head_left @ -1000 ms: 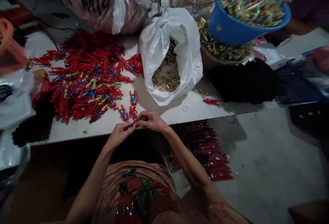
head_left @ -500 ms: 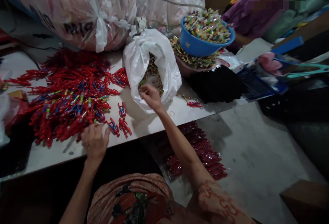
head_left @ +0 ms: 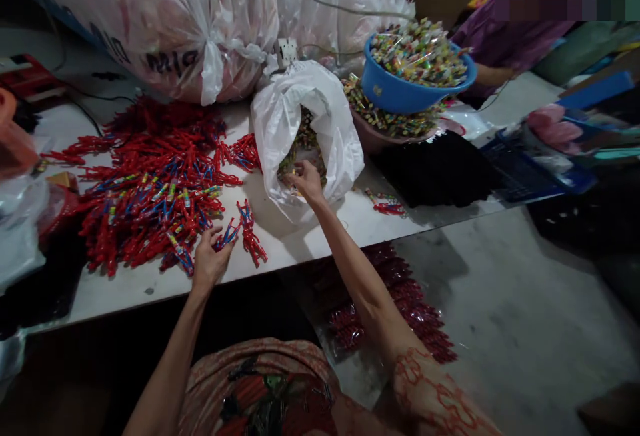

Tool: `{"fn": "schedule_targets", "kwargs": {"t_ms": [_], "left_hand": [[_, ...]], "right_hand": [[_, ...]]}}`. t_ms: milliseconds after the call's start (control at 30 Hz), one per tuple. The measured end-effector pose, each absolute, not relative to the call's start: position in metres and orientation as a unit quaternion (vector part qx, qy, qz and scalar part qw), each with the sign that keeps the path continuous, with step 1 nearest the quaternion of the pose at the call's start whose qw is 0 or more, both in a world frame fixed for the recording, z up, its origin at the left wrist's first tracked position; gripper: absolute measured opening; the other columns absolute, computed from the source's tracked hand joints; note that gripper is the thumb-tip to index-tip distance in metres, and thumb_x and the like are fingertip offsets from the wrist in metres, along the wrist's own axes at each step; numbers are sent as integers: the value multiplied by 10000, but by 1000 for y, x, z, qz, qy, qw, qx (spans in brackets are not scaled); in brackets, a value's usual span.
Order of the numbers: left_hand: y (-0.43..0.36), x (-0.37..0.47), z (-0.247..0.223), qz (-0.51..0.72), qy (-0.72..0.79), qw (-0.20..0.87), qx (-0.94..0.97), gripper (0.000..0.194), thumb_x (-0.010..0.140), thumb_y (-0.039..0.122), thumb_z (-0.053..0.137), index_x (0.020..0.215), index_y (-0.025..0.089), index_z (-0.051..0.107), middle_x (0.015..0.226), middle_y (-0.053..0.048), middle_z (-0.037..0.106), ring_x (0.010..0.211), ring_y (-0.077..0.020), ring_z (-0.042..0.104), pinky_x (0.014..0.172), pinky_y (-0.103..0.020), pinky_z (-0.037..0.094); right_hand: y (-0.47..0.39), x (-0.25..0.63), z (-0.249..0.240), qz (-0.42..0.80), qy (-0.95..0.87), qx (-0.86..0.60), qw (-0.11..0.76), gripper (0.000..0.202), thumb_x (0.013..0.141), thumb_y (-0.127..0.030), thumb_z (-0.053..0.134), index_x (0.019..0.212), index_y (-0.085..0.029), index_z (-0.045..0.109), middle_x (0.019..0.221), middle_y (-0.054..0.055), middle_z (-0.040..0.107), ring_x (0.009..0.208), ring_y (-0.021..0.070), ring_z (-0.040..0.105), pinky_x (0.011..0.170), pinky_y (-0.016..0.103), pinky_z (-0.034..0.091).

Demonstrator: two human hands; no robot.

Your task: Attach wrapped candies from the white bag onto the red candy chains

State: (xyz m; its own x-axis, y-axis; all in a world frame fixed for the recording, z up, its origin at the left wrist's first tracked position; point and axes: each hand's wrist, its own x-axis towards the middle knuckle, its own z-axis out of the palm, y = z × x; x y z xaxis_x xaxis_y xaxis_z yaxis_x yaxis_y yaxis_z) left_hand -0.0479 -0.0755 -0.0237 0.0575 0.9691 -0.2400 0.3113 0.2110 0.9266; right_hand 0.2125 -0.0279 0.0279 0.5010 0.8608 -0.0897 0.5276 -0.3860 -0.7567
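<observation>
My left hand point(head_left: 211, 261) is closed around a red-and-blue toy figure point(head_left: 228, 233) at the table's front edge. To its left spreads a large heap of red toy figures point(head_left: 150, 183), several carrying a small yellow-green piece. Just right of that hand, more red figures point(head_left: 253, 244) lie on the tabletop. My right hand point(head_left: 307, 183) reaches into the mouth of a white plastic bag point(head_left: 337, 139), its fingers pinched together. Small multicoloured pieces point(head_left: 304, 139) show inside the bag. What the right fingers hold is too small to make out.
A blue basin point(head_left: 400, 89) full of small colourful pieces rests over a second basin point(head_left: 370, 136). Big tied plastic sacks point(head_left: 225, 29) stand behind. Black material point(head_left: 440, 169) lies on the right. Packed red figures point(head_left: 395, 296) are on the floor. A co-worker's purple sleeve point(head_left: 510, 29) shows beyond.
My left hand has moved right from the heap's edge and taken hold of a figure that lay on the table. My right hand stays at the bag's mouth. The view has shifted slightly.
</observation>
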Motion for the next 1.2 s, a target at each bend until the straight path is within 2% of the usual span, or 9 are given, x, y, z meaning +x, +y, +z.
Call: {"fn": "schedule_targets", "kwargs": {"t_ms": [67, 133, 233, 333, 433, 667, 833, 1067, 1200], "left_hand": [[-82, -45, -17, 365, 542, 616, 440, 515, 516, 382, 754, 947, 171, 566, 694, 9, 639, 582, -153, 602, 580, -283, 481], [-89, -40, -8, 361, 492, 692, 384, 492, 482, 356, 782, 883, 162, 572, 626, 25, 617, 515, -133, 577, 511, -255, 464], [-99, -32, 7, 362, 452, 737, 349, 429, 511, 353, 800, 808, 158, 560, 604, 24, 611, 447, -96, 533, 407, -193, 376], [-104, -30, 15, 356, 461, 735, 347, 416, 532, 382, 813, 765, 147, 560, 554, 38, 576, 379, -53, 448, 351, -158, 264], [-105, -33, 16, 340, 464, 738, 353, 423, 518, 389, 829, 736, 143, 562, 537, 38, 568, 383, -49, 441, 354, -154, 257], [-108, -40, 15, 361, 459, 729, 356, 412, 544, 411, 815, 721, 155, 545, 586, 17, 620, 405, -51, 461, 387, -162, 303], [-109, -44, 22, 277, 439, 761, 390, 432, 542, 464, 813, 710, 139, 583, 563, -5, 620, 422, -69, 480, 398, -178, 333], [-107, -52, 18, 285, 457, 767, 349, 479, 481, 477, 849, 717, 145, 596, 523, 26, 575, 426, -67, 480, 393, -165, 331], [-108, -54, 14, 292, 465, 757, 354, 474, 490, 475, 843, 736, 137, 621, 528, 24, 575, 414, -55, 456, 391, -165, 325]], "right_hand": [[-48, 200, 33, 374, -414, -700, 445, 277, 735, -314, 629, 959, -158, 585, 725, 35, 650, 650, 169, 634, 549, 251, 471], [-68, 183, 33, 504, -387, -595, 492, 291, 676, -353, 686, 868, -174, 561, 658, -1, 629, 563, 139, 618, 489, 221, 448], [-86, 156, 24, 594, -341, -518, 513, 354, 573, -333, 765, 802, -181, 543, 647, -19, 638, 567, 134, 636, 482, 208, 460], [-91, 140, 14, 629, -321, -499, 503, 335, 540, -293, 796, 762, -166, 580, 622, -26, 639, 537, 105, 611, 474, 187, 452], [-92, 135, 9, 677, -304, -478, 470, 304, 533, -264, 811, 740, -147, 620, 622, -21, 650, 525, 80, 588, 491, 178, 458], [-98, 138, 13, 700, -298, -459, 458, 284, 542, -252, 818, 731, -141, 637, 586, -28, 650, 471, 70, 570, 473, 176, 460], [-101, 136, 15, 743, -314, -431, 405, 321, 578, -291, 819, 776, -135, 620, 579, -29, 645, 427, 75, 553, 421, 179, 450], [-100, 126, 12, 724, -309, -432, 440, 328, 602, -311, 813, 775, -142, 591, 573, -35, 638, 406, 65, 536, 402, 165, 429], [-98, 127, 15, 714, -311, -441, 446, 359, 565, -320, 823, 774, -140, 594, 558, -38, 629, 411, 66, 540, 426, 173, 443]]}}
